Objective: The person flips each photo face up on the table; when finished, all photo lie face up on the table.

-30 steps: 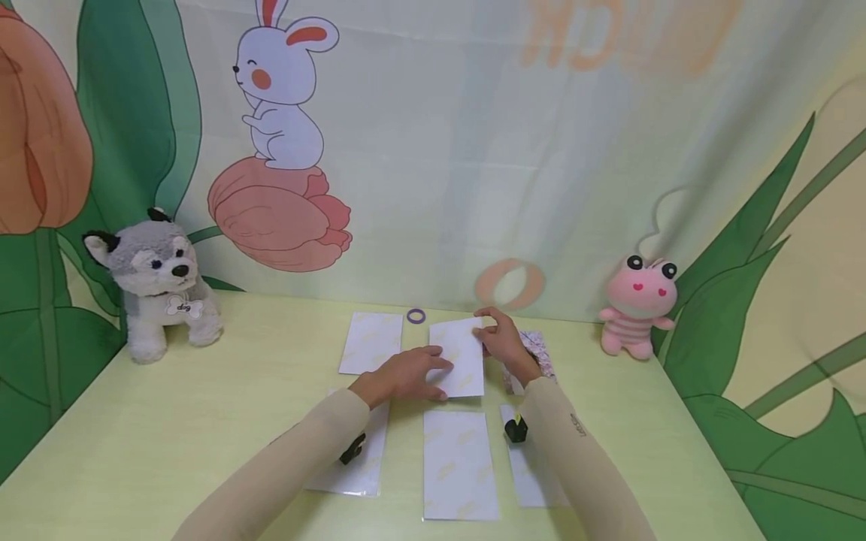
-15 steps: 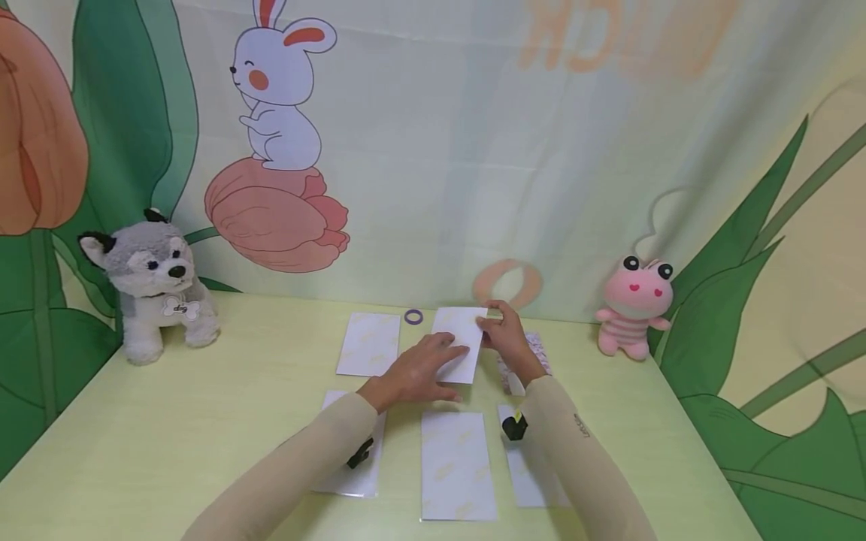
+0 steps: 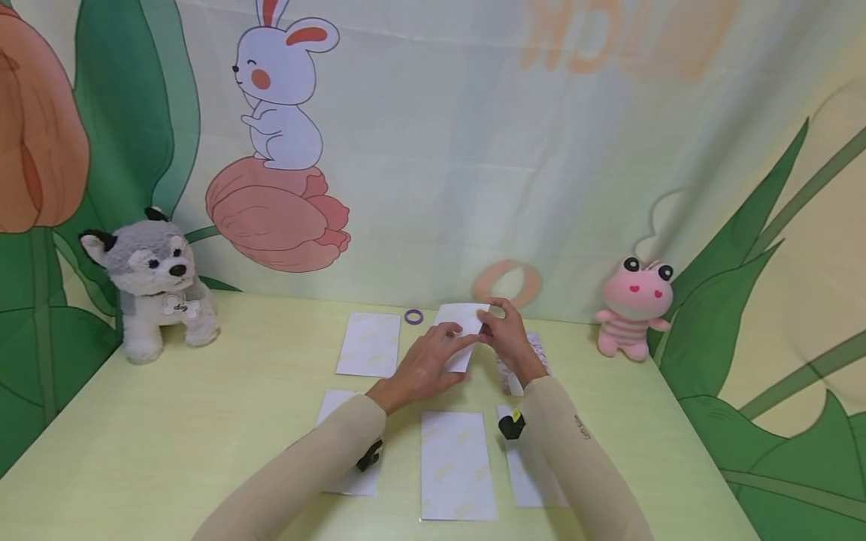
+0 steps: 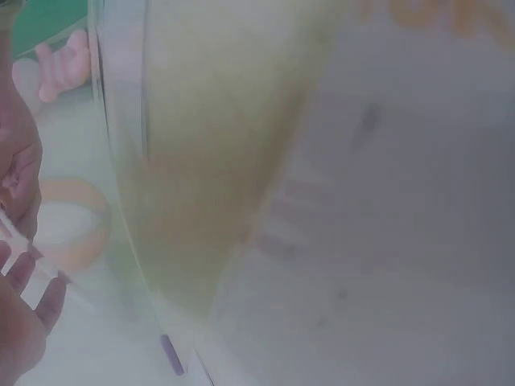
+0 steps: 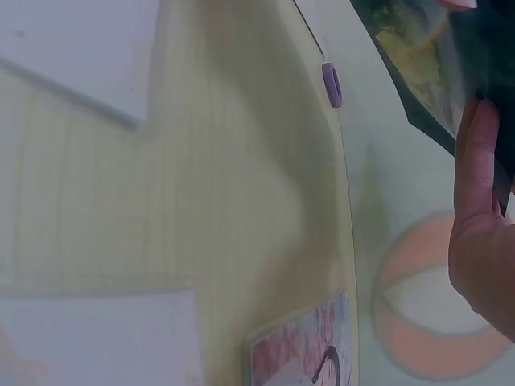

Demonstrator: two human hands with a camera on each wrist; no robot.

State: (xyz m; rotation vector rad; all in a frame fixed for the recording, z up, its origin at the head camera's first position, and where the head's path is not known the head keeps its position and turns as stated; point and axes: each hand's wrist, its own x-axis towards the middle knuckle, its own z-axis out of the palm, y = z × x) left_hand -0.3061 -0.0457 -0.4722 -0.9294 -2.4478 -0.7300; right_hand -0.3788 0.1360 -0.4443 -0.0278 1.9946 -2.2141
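A white-backed photo print [image 3: 461, 311] is held up at the middle of the table's far side. My right hand [image 3: 509, 334] pinches its right edge, fingers curled. In the right wrist view the print's glossy face [image 5: 406, 40] is dark with a yellowish patch, and one straight finger lies along it. My left hand [image 3: 428, 367] reaches over the white back with fingers extended toward the right hand, thumb by the lower edge. Spread left fingertips [image 4: 52, 301] appear close to the print in the left wrist view. The left hand covers part of the back.
More white-backed prints lie around: back left [image 3: 368, 346], front middle [image 3: 456, 466], front left [image 3: 336, 402] and front right [image 3: 534, 473]. A pink blossom print [image 5: 294, 354] lies face up. Behind are a purple ring [image 3: 407, 317], a plush husky [image 3: 155, 278] and a pink plush frog [image 3: 636, 308].
The print has risen and tilted back, showing less of its white side. My left hand has moved right across it toward the right hand, which keeps its hold on the edge.
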